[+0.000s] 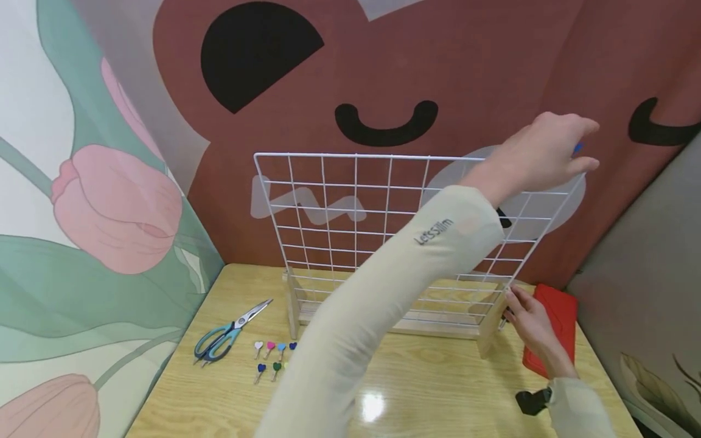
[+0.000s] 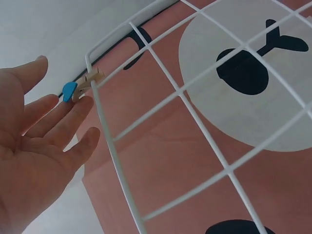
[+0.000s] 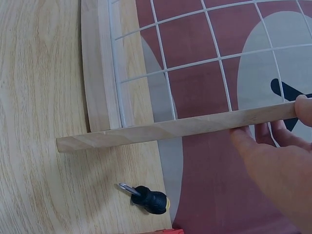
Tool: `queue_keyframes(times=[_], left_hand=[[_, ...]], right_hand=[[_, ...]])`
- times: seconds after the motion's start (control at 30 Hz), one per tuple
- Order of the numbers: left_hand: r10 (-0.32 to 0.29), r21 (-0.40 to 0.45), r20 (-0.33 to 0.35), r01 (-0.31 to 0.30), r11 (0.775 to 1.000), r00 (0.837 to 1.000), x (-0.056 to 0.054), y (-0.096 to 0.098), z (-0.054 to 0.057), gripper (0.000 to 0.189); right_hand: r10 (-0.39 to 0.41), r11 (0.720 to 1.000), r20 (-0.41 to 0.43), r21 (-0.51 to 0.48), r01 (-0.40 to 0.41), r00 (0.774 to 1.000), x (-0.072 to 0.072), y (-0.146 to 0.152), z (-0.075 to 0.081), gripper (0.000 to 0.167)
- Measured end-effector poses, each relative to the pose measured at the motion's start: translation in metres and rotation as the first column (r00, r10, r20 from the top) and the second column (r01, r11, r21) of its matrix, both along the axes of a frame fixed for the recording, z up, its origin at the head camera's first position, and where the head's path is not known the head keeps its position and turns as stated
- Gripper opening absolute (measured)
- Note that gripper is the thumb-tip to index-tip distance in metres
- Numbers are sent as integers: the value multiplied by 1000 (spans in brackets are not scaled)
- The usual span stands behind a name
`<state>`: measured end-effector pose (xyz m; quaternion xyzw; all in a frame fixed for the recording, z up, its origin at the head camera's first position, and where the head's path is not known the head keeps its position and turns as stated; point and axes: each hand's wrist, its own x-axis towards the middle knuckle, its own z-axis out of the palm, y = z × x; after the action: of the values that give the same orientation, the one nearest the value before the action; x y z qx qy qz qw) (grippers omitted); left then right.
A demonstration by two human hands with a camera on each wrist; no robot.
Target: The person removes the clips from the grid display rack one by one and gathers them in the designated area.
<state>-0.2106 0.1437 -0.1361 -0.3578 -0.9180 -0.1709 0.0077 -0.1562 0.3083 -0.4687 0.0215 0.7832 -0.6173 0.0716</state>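
A white wire grid (image 1: 356, 182) stands upright in a wooden stand (image 1: 438, 329). My left arm crosses in front of the grid, and the left hand (image 1: 547, 152) is raised at its top right corner with fingers spread. Beside those fingers, a small wooden clothespin (image 2: 87, 79) with a blue head (image 2: 69, 91) is clipped on the grid's corner, seen in the left wrist view. Lower down, my right hand (image 1: 530, 325) holds the stand's right wooden post (image 3: 195, 126) between thumb and fingers.
Scissors (image 1: 223, 342) and several mini heart clothespins (image 1: 271, 347) lie at the left of the table (image 1: 416, 389), some hidden behind my left sleeve. A red case (image 1: 564, 316) lies at the right. A stubby screwdriver (image 3: 151, 201) rests by the post. Printed curtains surround the table.
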Motion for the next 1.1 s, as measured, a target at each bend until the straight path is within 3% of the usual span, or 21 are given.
queue_keyframes(times=[0.2,0.5,0.73,1.1], left_hand=[[-3,-24,-63,1,1000,998,0,2,3,44],[82,54,16,-83,995,996,-2,3,7,8],[131,54,39,-133,990,991,-2,8,12,7],[104,70,42,-107,992,994,4,7,11,6]], right_hand=[[-8,1000,-30,4,8,1000,-3,0,1,73],[-1,1000,-46,-28,0,999,-2,2,5,74],[-7,999,-42,-53,5,999,-2,1,9,76],[-13,999,-32,-43,11,999,2,1,8,72]])
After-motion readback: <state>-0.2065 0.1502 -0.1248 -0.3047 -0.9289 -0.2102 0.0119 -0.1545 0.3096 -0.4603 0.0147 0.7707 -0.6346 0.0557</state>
